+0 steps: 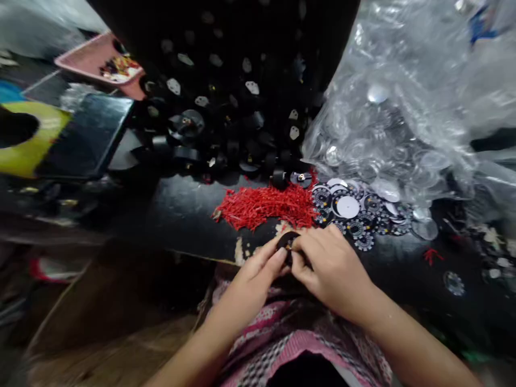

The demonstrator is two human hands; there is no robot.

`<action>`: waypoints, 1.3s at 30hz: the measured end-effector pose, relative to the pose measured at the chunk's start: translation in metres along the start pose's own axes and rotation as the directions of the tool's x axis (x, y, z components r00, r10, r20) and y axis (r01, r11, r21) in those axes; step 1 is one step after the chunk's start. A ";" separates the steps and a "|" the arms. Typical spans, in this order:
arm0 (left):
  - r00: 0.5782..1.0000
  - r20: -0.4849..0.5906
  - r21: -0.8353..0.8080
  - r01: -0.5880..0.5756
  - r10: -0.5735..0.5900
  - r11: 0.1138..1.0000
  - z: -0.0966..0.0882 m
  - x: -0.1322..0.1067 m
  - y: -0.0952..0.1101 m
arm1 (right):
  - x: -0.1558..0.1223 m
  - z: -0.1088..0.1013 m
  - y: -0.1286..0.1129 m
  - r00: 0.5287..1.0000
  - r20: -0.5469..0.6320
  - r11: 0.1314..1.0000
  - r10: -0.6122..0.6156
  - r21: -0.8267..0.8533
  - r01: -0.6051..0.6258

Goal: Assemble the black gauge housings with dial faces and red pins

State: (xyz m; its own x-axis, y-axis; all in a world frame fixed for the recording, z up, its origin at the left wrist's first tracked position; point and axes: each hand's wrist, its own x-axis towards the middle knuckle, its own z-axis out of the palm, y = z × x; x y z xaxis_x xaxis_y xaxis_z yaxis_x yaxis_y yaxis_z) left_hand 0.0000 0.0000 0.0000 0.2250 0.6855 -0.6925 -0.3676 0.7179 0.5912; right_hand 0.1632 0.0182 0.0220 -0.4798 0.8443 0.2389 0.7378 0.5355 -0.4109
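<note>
Black clock case (285,239) sits between the person's two hands, just above the near edge of the dark surface (181,212). From where I stand, it's small and round with no clear long axis, its open side seemingly tipped up toward the wearer, though fingers cover much of it. I can make out no brand or lettering on it; the printed dials (357,228) to its right carry rings of marks too small and blurred to read. The left hand (256,269) steadies the case, thumb across its near rim and fingers curled behind. The right hand (328,263) has thumb and forefinger drawn nearly together against its right side; I can't tell whether they pinch the rim or something smaller. Just beyond lies a heap of red clock hands (264,207), with a clear plastic bag (435,91) behind the dials.
</note>
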 end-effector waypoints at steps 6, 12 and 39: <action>0.983 0.069 0.129 -0.179 0.171 0.975 0.007 0.008 -0.015 | 0.002 -0.012 -0.008 0.951 0.125 0.954 0.281 0.069 -0.291; 0.986 0.081 -0.082 -0.137 0.144 0.987 0.007 0.013 -0.010 | 0.021 -0.034 0.066 0.918 -0.151 0.930 0.367 0.021 -0.368; 0.969 0.245 -0.182 0.003 0.042 0.983 0.020 0.023 -0.010 | 0.022 -0.059 0.128 0.797 -0.235 0.765 0.556 -0.231 -0.601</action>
State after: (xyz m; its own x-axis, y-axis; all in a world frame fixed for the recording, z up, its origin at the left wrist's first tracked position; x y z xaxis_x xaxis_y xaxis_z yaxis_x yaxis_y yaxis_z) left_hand 0.0267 0.0115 -0.0135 0.4231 0.7240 -0.5448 -0.5252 0.6859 0.5036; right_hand 0.2752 0.1067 0.0270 0.1393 0.9758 0.1686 0.9624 -0.0933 -0.2550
